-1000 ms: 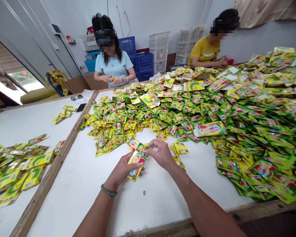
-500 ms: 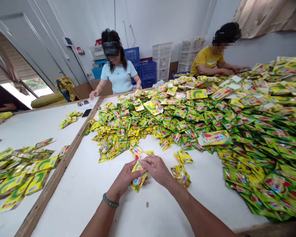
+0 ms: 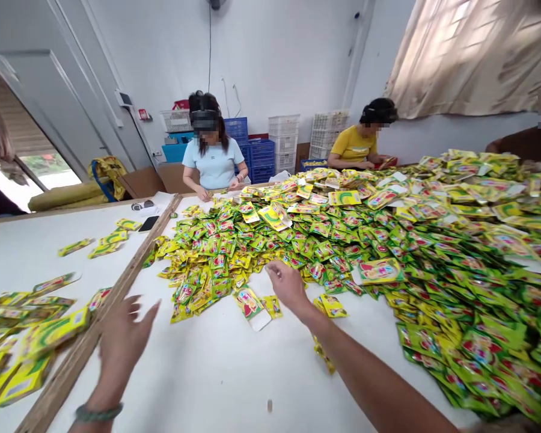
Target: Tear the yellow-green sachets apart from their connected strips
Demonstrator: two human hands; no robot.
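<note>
My left hand (image 3: 125, 340) is open with its fingers spread, blurred, above the wooden strip. Just beyond its fingertips a yellow-green printed carton (image 3: 61, 332) is smeared by motion over the heap of cartons (image 3: 20, 385). My right hand (image 3: 291, 291) is closed, thumb and fingertips together, at the near edge of the pile of small sachets (image 3: 211, 264). Whether anything is pinched in it I cannot make out. Left of it on the table lies a carton with a white open flap (image 3: 250, 304). A yellow sachet (image 3: 272, 307) is beside that carton.
A wooden strip (image 3: 130, 270) divides the white table (image 3: 198, 373). Green sachets (image 3: 469, 343) heap up on the right, with cartons on top. A phone (image 3: 149, 224) lies by the strip. Two people (image 3: 214, 159) (image 3: 356, 144) work across the table, before stacked crates (image 3: 284, 141).
My left hand has moved left across the table and opened, letting go of the carton it held. My right hand has come away from that carton and moved slightly forward toward the pile.
</note>
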